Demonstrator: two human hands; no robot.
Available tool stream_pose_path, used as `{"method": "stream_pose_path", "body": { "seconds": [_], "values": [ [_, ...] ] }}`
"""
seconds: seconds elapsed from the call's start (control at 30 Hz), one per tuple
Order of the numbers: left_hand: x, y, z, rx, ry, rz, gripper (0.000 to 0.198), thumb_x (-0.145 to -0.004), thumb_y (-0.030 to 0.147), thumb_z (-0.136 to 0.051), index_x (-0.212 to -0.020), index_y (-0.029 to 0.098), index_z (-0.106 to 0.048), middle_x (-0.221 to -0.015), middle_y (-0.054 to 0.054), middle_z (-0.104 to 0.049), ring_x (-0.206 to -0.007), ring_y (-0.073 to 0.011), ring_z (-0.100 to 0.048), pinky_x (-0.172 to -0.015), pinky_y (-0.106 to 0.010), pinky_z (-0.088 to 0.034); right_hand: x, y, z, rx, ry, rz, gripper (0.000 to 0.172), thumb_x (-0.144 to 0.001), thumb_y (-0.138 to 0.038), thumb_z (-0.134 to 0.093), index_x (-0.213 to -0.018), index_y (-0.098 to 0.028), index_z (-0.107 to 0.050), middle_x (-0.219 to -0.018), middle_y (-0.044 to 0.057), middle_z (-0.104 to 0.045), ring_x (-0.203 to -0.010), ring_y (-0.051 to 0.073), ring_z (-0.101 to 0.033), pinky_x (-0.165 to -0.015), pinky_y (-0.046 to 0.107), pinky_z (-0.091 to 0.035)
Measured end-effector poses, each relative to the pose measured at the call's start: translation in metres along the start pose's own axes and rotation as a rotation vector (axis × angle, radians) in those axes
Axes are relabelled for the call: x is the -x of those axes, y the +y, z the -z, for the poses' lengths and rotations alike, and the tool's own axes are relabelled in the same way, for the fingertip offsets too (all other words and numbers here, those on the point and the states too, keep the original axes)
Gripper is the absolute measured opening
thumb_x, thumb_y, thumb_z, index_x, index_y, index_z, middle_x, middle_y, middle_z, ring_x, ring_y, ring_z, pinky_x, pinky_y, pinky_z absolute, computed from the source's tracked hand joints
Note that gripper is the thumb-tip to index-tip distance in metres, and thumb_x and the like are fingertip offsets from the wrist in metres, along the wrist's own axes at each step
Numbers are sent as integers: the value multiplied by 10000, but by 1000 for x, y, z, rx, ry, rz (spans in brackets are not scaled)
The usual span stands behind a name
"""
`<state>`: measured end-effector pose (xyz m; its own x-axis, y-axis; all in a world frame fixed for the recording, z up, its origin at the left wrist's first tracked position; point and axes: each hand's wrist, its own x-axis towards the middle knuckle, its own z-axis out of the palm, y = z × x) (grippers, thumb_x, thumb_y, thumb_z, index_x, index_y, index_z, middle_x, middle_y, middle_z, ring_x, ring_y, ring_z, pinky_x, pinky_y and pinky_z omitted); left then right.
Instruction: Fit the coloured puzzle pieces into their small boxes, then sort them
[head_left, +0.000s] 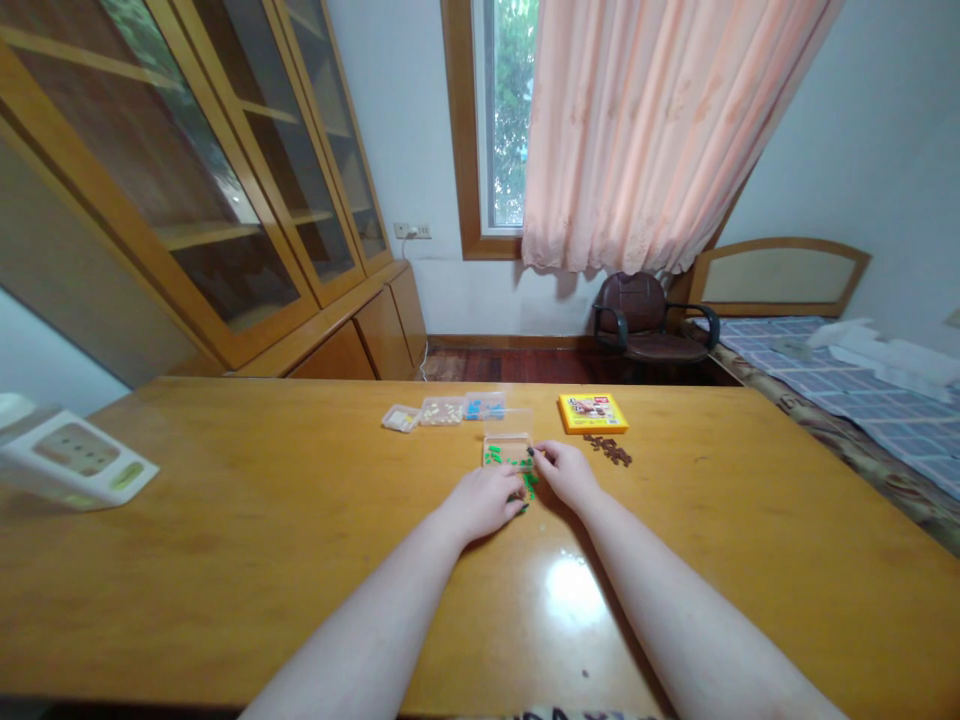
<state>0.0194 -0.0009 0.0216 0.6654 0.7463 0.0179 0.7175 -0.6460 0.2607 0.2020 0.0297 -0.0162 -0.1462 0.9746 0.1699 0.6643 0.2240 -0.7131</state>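
A clear plastic box (pixel 486 458) with its lid raised holds several small green pieces (pixel 493 454). My left hand (pixel 487 497) rests on the table at the box's near side, its fingers curled down beside a loose heap of green pieces (pixel 531 482). Whatever those fingers hold is hidden. At the box's right edge is my right hand (pixel 568 472), thumb and fingertips drawn together in a pinch. Any piece between its fingertips is too small to make out. The loose green heap lies between both hands.
Beyond sit clear boxes of blue pieces (pixel 484 407), cream pieces (pixel 442 411) and pale pieces (pixel 401 418). A yellow picture box (pixel 592 412) and a brown heap of pieces (pixel 609 450) lie to the right. A white appliance (pixel 79 455) stands at the table's left.
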Motion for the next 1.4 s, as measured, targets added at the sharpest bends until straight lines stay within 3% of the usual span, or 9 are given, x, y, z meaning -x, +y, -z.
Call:
{"method": "stream_pose_path", "body": {
  "seconds": [0.17,0.33,0.6,0.83,0.97,1.17,1.4],
  "values": [
    [0,3,-3,4,2,-14,159,-790,337,-603,-903,227,-630,-973,-33,-610,-935,-194,-562,-832,-290,-446,2,3,3,23,-67,114,278,-827,-344,-476,-707,-152,-637,-568,-10,-566,-530,107,-468,-513,206,-321],
    [0,-3,-4,-26,-2,67,126,-793,320,-577,-854,217,-615,-948,-40,-605,-871,-190,-579,-770,-281,-459,4,4,8,6,-281,149,171,-743,-258,-544,-691,-140,-656,-558,-27,-563,-513,85,-444,-510,189,-325],
    [2,-12,3,-54,-36,105,137,-801,284,-532,-891,224,-615,-939,-42,-610,-847,-193,-599,-742,-278,-463,10,-1,14,38,-458,173,169,-682,-247,-614,-780,-206,-745,-671,-4,-695,-574,117,-572,-550,196,-385],
    [3,-12,5,-28,-37,136,222,-797,171,-470,-935,236,-631,-957,-44,-618,-864,-186,-602,-773,-276,-458,7,3,14,-19,-481,147,209,-680,-244,-613,-827,-199,-754,-682,5,-704,-569,123,-581,-540,198,-397],
    [2,-10,3,-36,-29,125,170,-810,249,-494,-905,221,-632,-953,-53,-611,-861,-192,-600,-766,-278,-461,8,0,17,-9,-512,143,207,-654,-254,-637,-819,-209,-754,-627,-17,-678,-521,104,-544,-495,186,-362],
    [-2,-13,-4,-54,-34,132,135,-829,265,-500,-864,221,-623,-932,-46,-617,-842,-188,-602,-743,-277,-460,7,0,14,15,-504,142,190,-660,-225,-600,-771,-209,-753,-684,-12,-705,-590,122,-590,-556,190,-398],
    [-3,-14,-4,-40,-65,144,141,-850,257,-493,-865,203,-623,-921,-52,-623,-843,-183,-604,-742,-266,-454,6,3,8,50,-441,110,146,-677,-228,-578,-664,-161,-707,-551,-26,-612,-493,84,-479,-479,178,-323]
  ]
}}
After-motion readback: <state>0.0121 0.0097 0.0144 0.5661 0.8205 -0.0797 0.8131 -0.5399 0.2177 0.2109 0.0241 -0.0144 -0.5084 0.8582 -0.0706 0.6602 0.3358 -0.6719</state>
